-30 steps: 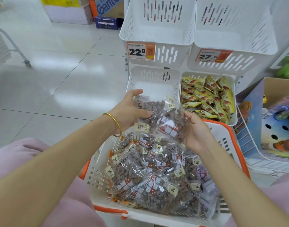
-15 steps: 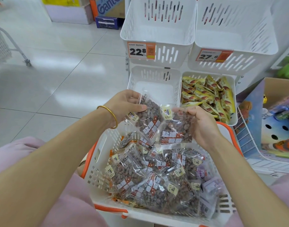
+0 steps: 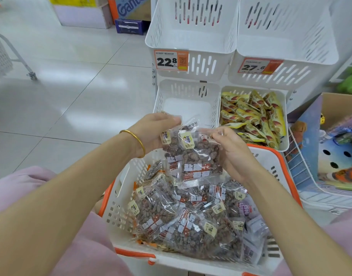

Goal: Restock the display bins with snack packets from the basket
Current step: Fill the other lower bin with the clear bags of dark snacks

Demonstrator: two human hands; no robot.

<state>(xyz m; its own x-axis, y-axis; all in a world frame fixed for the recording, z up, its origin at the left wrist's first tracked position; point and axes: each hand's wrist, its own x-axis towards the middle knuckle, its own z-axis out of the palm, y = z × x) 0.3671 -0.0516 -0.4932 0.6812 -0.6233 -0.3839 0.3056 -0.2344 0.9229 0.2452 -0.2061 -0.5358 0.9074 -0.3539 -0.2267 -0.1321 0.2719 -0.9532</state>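
The basket (image 3: 119, 212) nearest is heaped with clear snack packets (image 3: 171, 222); they look light, crinkly and slippery, best pinched at the sealed top edge; just above, the left hand (image 3: 153, 130) grips two held packets (image 3: 199, 156) by their upper corner; the right hand (image 3: 233, 154) pinches the front one's top seam; the lower-left display bin (image 3: 187, 92) stands just beyond.

Orange price tag (image 3: 171, 60) on top-left bin (image 3: 211, 64) is showing 22.8. 2nd tag (image 3: 259, 66), on next bin (image 3: 290, 74) right of it, is showing 27.6. Packet (image 3: 172, 156) below it is reading PUTAO; cardboard box (image 3: 131, 6) to its left is showing "Gam".
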